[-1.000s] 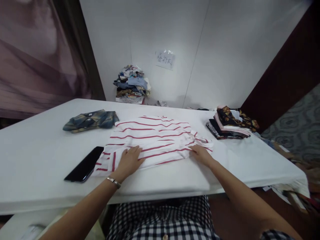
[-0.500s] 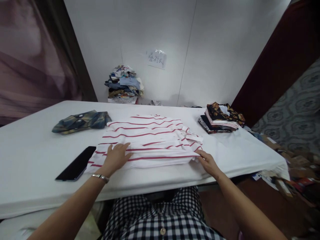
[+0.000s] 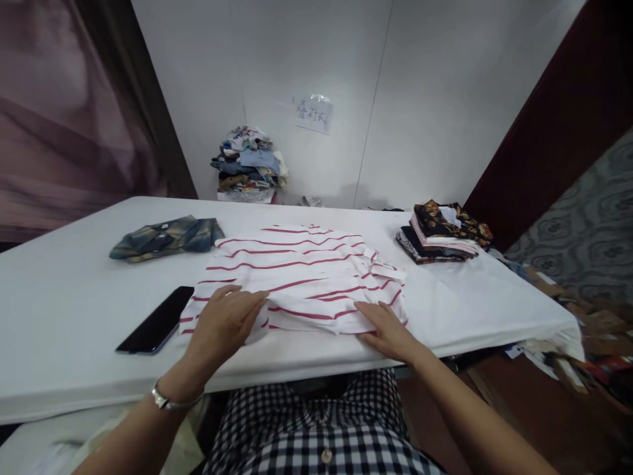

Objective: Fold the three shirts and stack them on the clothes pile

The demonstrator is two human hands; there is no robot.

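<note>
A white shirt with red stripes (image 3: 297,267) lies spread on the table in front of me, its near edge rumpled. My left hand (image 3: 227,323) is at its near left part, fingers together and thumb beneath, closed on a bit of the cloth. On the near right part rests my right hand (image 3: 388,330), open, its fingers slightly apart and touching the fabric. A pale tag or collar strip (image 3: 388,271) shows at the shirt's right end. Left of the shirt lies a black phone (image 3: 157,321), close to my left wrist.
The white-covered table (image 3: 64,303) has its near edge at my waist. A folded plaid shirt (image 3: 165,239) lies at the back left. Folded clothes (image 3: 440,231) are stacked at the right. Behind the table rises a clothes pile (image 3: 252,161), beside a paper sign (image 3: 314,113) on the wall.
My right hand has let go of the shirt's right corner and moved left along the near edge. My left hand has shifted right and closed on cloth; the near edge is more rumpled.
</note>
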